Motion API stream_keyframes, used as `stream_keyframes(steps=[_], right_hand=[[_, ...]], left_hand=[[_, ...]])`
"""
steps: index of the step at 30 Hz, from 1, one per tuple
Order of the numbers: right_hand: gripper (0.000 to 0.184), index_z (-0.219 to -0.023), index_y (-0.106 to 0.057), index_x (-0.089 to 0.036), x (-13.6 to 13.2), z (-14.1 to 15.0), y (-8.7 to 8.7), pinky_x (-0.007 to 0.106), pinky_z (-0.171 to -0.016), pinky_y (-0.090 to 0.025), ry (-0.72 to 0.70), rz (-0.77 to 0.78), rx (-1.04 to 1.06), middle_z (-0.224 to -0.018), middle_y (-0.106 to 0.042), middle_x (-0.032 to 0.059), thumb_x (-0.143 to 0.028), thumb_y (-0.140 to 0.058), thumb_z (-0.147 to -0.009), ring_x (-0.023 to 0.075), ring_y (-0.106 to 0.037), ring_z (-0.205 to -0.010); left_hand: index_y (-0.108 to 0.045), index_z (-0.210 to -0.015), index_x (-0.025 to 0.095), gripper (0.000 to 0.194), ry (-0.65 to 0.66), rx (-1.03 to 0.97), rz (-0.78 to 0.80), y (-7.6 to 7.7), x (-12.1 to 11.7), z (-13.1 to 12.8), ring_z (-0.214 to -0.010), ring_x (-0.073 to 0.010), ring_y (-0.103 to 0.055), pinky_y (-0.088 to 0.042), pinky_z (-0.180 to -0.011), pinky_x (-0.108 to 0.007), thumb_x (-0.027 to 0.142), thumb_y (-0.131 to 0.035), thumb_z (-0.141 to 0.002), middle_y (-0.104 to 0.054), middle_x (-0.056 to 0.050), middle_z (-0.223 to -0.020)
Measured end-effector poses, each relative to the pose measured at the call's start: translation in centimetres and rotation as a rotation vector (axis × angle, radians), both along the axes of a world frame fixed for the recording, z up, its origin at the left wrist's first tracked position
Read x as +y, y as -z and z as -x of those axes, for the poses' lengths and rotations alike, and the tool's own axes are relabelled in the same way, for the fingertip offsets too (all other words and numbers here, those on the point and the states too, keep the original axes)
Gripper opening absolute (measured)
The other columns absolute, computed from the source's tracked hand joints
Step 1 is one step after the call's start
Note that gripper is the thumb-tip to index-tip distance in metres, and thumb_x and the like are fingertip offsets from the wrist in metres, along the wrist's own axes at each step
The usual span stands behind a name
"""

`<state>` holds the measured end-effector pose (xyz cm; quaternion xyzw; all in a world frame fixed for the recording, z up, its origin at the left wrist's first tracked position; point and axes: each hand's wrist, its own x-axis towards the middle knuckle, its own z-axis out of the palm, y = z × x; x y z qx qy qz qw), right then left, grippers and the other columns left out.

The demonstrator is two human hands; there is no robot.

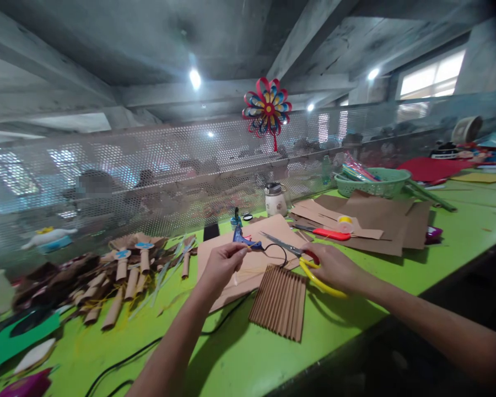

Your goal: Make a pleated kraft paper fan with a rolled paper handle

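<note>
My right hand [334,267] grips scissors [310,270] with yellow and red handles, their blades partly apart and pointing left. My left hand [223,267] is closed in a pinch near the blade tips; whatever is between its fingertips is too small to name. Just beyond it a blue glue gun [248,241] rests on a flat brown paper sheet [210,256]. Below the scissors lies a pleated piece of brown paper [279,303], its folds running toward me. A black cord [231,309] curves across the table beside it.
Rolled brown paper pieces with yellow strands [126,275] are heaped on the left. Behind stand a white jar [275,201] and a green basket [372,184]. A red-handled cutter [330,234] and a tape roll [345,224] lie on brown sheets. A perforated metal screen [169,165] borders the table.
</note>
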<state>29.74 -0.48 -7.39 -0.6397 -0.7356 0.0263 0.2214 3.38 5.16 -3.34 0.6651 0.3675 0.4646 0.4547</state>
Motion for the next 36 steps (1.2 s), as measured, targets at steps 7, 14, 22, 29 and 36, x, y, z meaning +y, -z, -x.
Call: stream_keyframes(steps=[7, 14, 22, 29, 36], right_hand=[[0.031, -0.114, -0.060, -0.014, 1.9, -3.0, 0.8, 0.031, -0.066, -0.041, 0.242, 0.028, -0.075, -0.093, -0.069, 0.0130, -0.026, -0.055, -0.086, 0.0263, -0.064, -0.084], [0.029, -0.113, -0.059, -0.015, 4.2, -6.5, 2.4, 0.040, -0.080, -0.053, 0.400, 0.153, -0.133, -0.108, -0.063, 0.0069, -0.036, -0.056, -0.093, 0.0191, -0.063, -0.092], [0.031, -0.117, -0.059, -0.015, 3.7, -5.8, 1.5, 0.052, -0.097, -0.043, 0.283, 0.039, -0.003, -0.125, -0.057, 0.0112, -0.029, -0.061, -0.090, 0.0280, -0.053, -0.116], [0.049, -0.132, -0.051, -0.026, 1.3, 4.9, -3.4, 0.032, -0.082, -0.054, -0.358, -0.011, 0.353, -0.131, -0.057, 0.0084, -0.019, -0.062, -0.084, 0.0203, -0.058, -0.111], [0.032, -0.099, -0.069, -0.012, 0.2, 9.6, -3.9, 0.026, -0.062, -0.050, -0.995, 0.524, 0.875, -0.064, -0.064, 0.0010, -0.039, -0.061, -0.085, 0.0113, -0.061, -0.059]], left_hand=[[-0.072, -0.079, 0.011, 0.025, -0.070, -0.111, -0.051, -1.2, -0.3, 0.6, -0.041, -0.0044, -0.028, -0.016, -0.041, -0.019, 0.034, -0.074, -0.068, -0.041, 0.006, -0.044], [-0.068, -0.085, 0.018, 0.016, -0.339, -0.435, -0.216, -3.5, 0.7, 3.9, -0.044, -0.0045, -0.036, -0.024, -0.041, -0.015, 0.027, -0.070, -0.072, -0.048, 0.007, -0.049], [-0.067, -0.081, 0.016, 0.011, -0.357, -0.607, -0.291, -5.1, -0.2, 4.2, -0.043, -0.0055, -0.039, -0.027, -0.039, -0.016, 0.019, -0.071, -0.071, -0.050, 0.005, -0.050], [-0.070, -0.086, 0.019, 0.012, 0.000, -0.350, -0.162, -3.9, -4.3, -0.9, -0.045, -0.0068, -0.039, -0.024, -0.039, -0.017, 0.028, -0.068, -0.079, -0.050, 0.004, -0.051], [-0.069, -0.086, 0.019, 0.007, -0.230, -0.494, -0.391, -6.9, -5.5, 1.7, -0.047, -0.0055, -0.039, -0.026, -0.040, -0.018, 0.019, -0.066, -0.081, -0.046, 0.005, -0.052]])
